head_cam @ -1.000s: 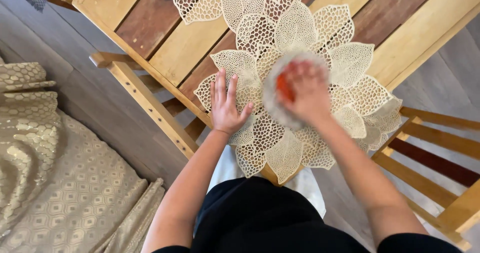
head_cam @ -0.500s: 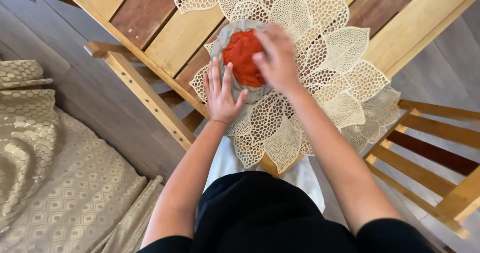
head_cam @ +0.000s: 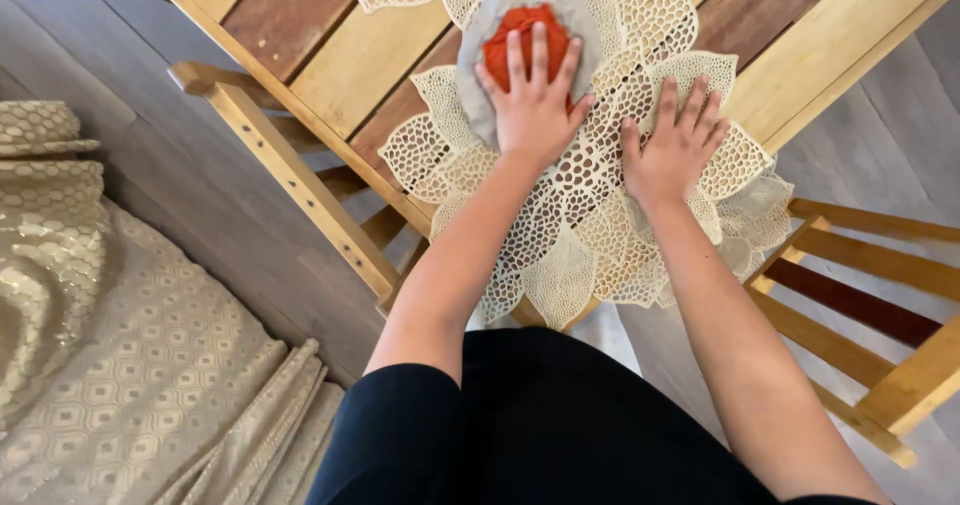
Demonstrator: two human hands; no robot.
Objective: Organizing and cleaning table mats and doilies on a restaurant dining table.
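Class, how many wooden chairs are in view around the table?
2. One chair stands at the table's left edge, beside the patterned fabric; the other chair is on the right. More may be hidden outside the picture.

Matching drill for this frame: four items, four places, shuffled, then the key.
Items
1. left hand
2. right hand
3. lace mat
4. beige patterned fabric

Places
A. on the floor, left of the table
B. fingers spread, flat on the lace mat
C. pressed on the orange and grey cloth
D. spread over the slatted wooden table, hanging over its near edge

Pairs: 1-C, 2-B, 3-D, 4-A
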